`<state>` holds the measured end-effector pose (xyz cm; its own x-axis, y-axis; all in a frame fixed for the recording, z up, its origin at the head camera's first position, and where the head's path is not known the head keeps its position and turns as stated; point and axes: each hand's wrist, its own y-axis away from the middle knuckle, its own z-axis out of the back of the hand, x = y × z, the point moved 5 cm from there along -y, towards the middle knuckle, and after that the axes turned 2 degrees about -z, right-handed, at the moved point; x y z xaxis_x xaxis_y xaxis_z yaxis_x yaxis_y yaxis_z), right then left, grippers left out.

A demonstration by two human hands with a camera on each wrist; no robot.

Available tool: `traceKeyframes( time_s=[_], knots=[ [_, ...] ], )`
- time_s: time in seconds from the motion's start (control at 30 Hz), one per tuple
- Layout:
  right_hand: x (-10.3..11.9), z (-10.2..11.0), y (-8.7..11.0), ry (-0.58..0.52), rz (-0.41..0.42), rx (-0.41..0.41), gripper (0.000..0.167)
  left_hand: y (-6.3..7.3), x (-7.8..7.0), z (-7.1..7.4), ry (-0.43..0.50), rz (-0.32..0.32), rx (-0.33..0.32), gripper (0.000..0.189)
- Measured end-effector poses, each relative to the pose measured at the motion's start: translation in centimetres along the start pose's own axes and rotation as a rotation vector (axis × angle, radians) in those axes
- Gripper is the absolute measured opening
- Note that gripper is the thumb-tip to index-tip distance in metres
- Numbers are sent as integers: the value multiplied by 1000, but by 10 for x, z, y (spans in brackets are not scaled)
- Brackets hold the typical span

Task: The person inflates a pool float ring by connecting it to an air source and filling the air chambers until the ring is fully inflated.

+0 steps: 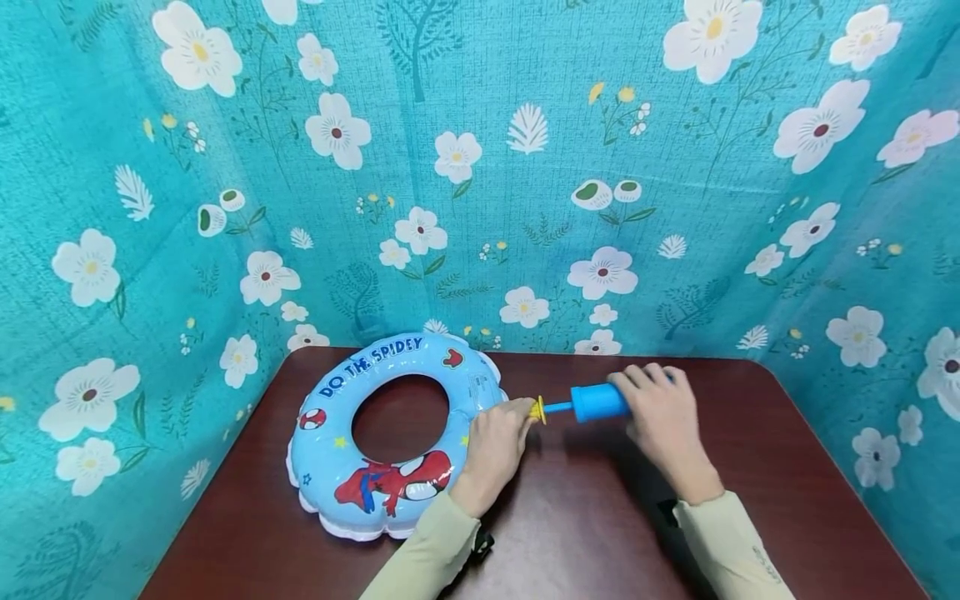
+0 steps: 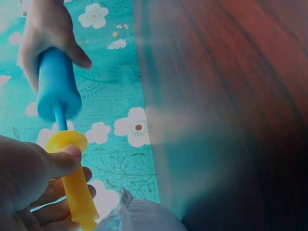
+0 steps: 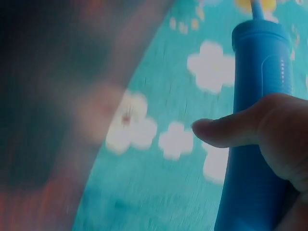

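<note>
A light-blue inflatable swim ring (image 1: 324,462) with cartoon spider figures lies on the left half of the table. At its right edge my left hand (image 1: 495,446) pinches the yellow end piece (image 2: 77,190) of a hand pump, thumb just below the round flange. A thin blue rod (image 1: 558,407) joins that piece to the pump's blue barrel (image 1: 597,402). My right hand (image 1: 663,421) wraps round the barrel, which is held roughly level over the table. In the right wrist view the thumb (image 3: 226,131) lies across the barrel. The pump's yellow tip points toward the ring, its far end partly hidden.
The dark brown wooden table (image 1: 585,525) has rounded back corners. A teal floral cloth (image 1: 480,217) hangs close behind it and along both sides. A small black item (image 1: 482,546) shows by the left sleeve.
</note>
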<state>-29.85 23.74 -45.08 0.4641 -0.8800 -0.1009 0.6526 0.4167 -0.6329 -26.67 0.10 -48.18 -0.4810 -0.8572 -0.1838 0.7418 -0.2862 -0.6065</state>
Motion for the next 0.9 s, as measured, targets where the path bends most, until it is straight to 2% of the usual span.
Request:
traceKeyframes(
  time_s=[0.2,0.37,0.57,0.9],
  knots=[
    [-50,19,10,4,-146,-22,70,-1,2,-1,5,13,15,15],
    [-61,23,14,16,-196,-2,75,0,3,0,4,4,4,15],
    [-39,13,9,44,-126,21,68,1,1,2,-29,-18,-26,10],
    [37,-15,-2,65,42,54,52,1,-1,2,-12,-23,-20,9]
  ],
)
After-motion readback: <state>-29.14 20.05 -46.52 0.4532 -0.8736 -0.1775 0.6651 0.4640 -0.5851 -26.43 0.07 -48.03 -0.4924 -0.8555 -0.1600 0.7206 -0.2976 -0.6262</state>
